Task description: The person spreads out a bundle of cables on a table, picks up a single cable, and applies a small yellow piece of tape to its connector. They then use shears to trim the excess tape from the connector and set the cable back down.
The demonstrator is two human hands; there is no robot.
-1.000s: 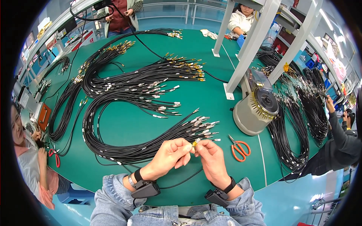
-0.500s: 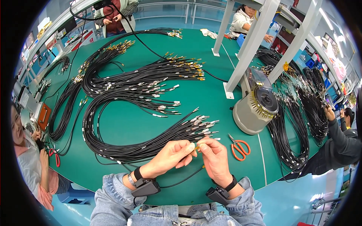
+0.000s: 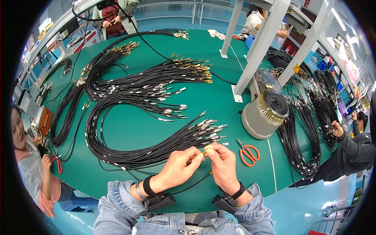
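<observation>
In front of me, my left hand (image 3: pixel 178 166) and my right hand (image 3: pixel 224 163) meet with their fingertips pinched together. Between them shows a small yellow piece (image 3: pixel 204 153), mostly covered by the fingers, so I cannot tell its exact kind. A black cable (image 3: pixel 192 187) runs beneath my hands, and a yellow bit of it shows beside my right palm. Just beyond my hands lies a thick bundle of black cables (image 3: pixel 156 152) with white-tagged, metal-tipped ends. Orange-handled scissors (image 3: pixel 249 155) lie open to the right of my right hand.
A round grey tape dispenser (image 3: pixel 263 117) stands right, beside white metal posts (image 3: pixel 256 51). More black cable bundles (image 3: pixel 149 76) lie across the green table (image 3: pixel 211 103). Another heap of cables (image 3: pixel 299 133) is at right. Co-workers sit or stand around, one holding red-handled scissors (image 3: pixel 58 164) at left.
My left hand has turned and its fingers have shifted slightly, while the wrist moved a little right. My right hand stays nearly in place. Co-workers' hands have moved.
</observation>
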